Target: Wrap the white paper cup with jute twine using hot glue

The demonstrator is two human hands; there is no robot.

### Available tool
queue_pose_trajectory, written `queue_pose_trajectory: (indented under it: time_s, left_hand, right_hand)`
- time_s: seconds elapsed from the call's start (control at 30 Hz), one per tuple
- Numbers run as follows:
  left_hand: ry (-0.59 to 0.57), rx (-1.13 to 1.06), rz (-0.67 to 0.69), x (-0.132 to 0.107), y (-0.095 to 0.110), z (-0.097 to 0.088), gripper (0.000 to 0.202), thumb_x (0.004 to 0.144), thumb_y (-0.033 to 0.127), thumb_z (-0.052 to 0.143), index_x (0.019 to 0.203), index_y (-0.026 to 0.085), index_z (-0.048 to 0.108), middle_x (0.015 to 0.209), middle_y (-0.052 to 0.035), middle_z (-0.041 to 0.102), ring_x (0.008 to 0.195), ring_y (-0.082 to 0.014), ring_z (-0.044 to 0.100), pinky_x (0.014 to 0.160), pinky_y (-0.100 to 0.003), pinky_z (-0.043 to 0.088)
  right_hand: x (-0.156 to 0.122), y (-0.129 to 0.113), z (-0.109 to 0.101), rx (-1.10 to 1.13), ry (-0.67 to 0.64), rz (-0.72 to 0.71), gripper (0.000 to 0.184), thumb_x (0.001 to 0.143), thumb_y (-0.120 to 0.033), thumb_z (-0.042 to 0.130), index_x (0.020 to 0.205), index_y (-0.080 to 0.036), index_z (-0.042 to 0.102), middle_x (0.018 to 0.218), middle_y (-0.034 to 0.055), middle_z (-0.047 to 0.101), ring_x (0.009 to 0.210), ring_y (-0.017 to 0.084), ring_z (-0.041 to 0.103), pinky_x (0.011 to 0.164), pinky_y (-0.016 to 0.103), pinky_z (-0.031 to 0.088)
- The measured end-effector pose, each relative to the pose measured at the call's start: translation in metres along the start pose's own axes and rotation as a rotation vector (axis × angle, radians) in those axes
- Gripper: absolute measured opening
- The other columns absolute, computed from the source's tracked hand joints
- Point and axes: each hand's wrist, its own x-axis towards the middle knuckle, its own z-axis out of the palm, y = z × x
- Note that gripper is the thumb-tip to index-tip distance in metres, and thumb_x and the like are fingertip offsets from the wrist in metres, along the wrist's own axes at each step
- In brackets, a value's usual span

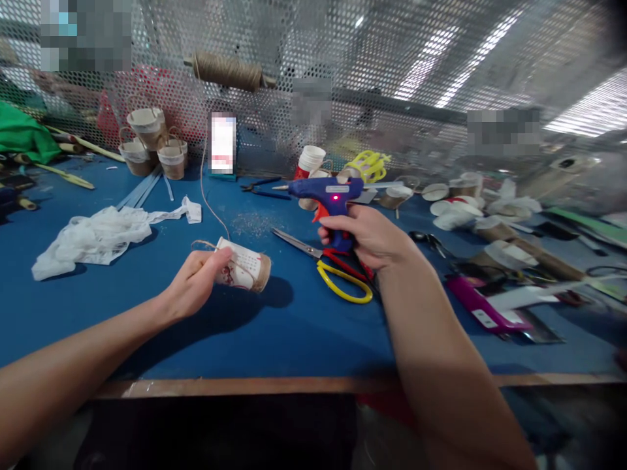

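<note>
My left hand [198, 281] grips a paper cup [245, 266] by its left end and holds it tilted on its side above the table. Printed paper covers the cup, and a brown band shows at its right end. A strand of twine [208, 202] runs from the cup up toward the spool [228, 70] on the mesh. Closed round the handle of a blue glue gun [328, 190], my right hand [375, 235] has a finger by the orange trigger; a red light glows on the body. The nozzle points left. Scissors [345, 281] with yellow and red handles lie below the gun.
Crumpled white lace fabric [98, 235] lies at left, with three twine-handled cups [147, 127] behind it. A lit phone [223, 143] leans against the mesh [274, 117]. Pliers [267, 189] rest mid-table. At right are scattered paper pieces [455, 212] and a purple tool [482, 307].
</note>
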Motion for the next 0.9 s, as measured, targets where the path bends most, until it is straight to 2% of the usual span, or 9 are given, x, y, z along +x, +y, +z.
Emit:
queue_pose_trajectory:
  time_s: [0.07,0.17,0.23,0.33,0.43,0.53,0.73,0.9]
  left_hand:
    - [0.014,0.014,0.007,0.001,0.001,-0.001,0.042,0.081,0.031,0.038,0.051,0.013,0.062,0.05,-0.0027,0.062,0.052,-0.014,0.056,0.061,-0.024,0.046]
    - [0.031,-0.005,-0.005,0.003,0.001,-0.004,0.042,0.081,0.033,0.038,0.051,0.013,0.06,0.05,-0.0019,0.061,0.053,-0.0138,0.056,0.061,-0.024,0.045]
    - [0.065,-0.011,-0.043,0.006,-0.002,-0.006,0.041,0.08,0.036,0.04,0.055,0.012,0.062,0.05,-0.0022,0.061,0.052,-0.0137,0.055,0.057,-0.023,0.043]
    - [0.135,-0.035,-0.093,0.011,-0.006,-0.008,0.04,0.078,0.038,0.044,0.054,0.011,0.06,0.047,-0.0013,0.057,0.046,-0.0124,0.05,0.048,-0.022,0.038]
    - [0.175,-0.085,-0.106,0.014,-0.009,-0.008,0.039,0.076,0.038,0.046,0.048,0.013,0.056,0.044,-0.0007,0.053,0.045,-0.0119,0.047,0.046,-0.022,0.036]
    - [0.194,-0.08,-0.099,0.015,-0.01,-0.007,0.039,0.076,0.036,0.046,0.046,0.013,0.055,0.043,-0.0009,0.051,0.046,-0.0123,0.047,0.046,-0.022,0.036]
    - [0.172,-0.077,-0.075,0.012,-0.008,-0.007,0.041,0.08,0.034,0.043,0.049,0.012,0.059,0.046,-0.0005,0.054,0.046,-0.0106,0.045,0.047,-0.021,0.034]
    - [0.157,-0.098,-0.09,0.012,-0.006,-0.008,0.041,0.08,0.036,0.044,0.052,0.012,0.062,0.048,-0.0017,0.058,0.048,-0.0116,0.047,0.048,-0.021,0.035]
  right_hand:
    - [-0.013,-0.004,0.005,0.138,-0.138,-0.034,0.011,0.065,-0.023,0.061,0.067,-0.014,0.056,0.056,0.0004,0.057,0.048,0.009,0.051,0.048,0.021,0.043]
    - [-0.03,-0.005,0.012,0.083,-0.3,-0.103,0.013,0.072,-0.023,0.057,0.079,-0.013,0.059,0.056,-0.0003,0.057,0.044,0.007,0.048,0.042,0.02,0.038]
    - [-0.039,-0.006,0.015,0.018,-0.334,-0.152,0.014,0.076,-0.024,0.053,0.083,-0.014,0.059,0.051,-0.0029,0.053,0.042,0.007,0.045,0.041,0.019,0.036]
    - [-0.05,-0.009,0.017,-0.1,-0.269,-0.172,0.015,0.075,-0.031,0.055,0.08,-0.017,0.057,0.047,-0.0054,0.048,0.041,0.007,0.043,0.04,0.02,0.037]
    - [-0.058,-0.011,0.019,-0.31,-0.173,-0.176,0.016,0.071,-0.035,0.059,0.068,-0.02,0.055,0.043,-0.0058,0.047,0.039,0.009,0.043,0.04,0.022,0.039]
    - [-0.062,-0.008,0.022,-0.498,-0.112,-0.297,0.016,0.071,-0.033,0.057,0.061,-0.022,0.054,0.047,-0.0041,0.051,0.044,0.011,0.049,0.046,0.024,0.043]
    - [-0.063,-0.001,0.026,-0.566,-0.098,-0.384,0.009,0.073,-0.03,0.053,0.069,-0.022,0.058,0.058,-0.0028,0.06,0.057,0.015,0.058,0.056,0.026,0.047]
    - [-0.064,-0.003,0.027,-0.629,-0.067,-0.477,0.017,0.073,-0.029,0.051,0.059,-0.021,0.058,0.059,0.0009,0.061,0.058,0.017,0.058,0.056,0.029,0.045]
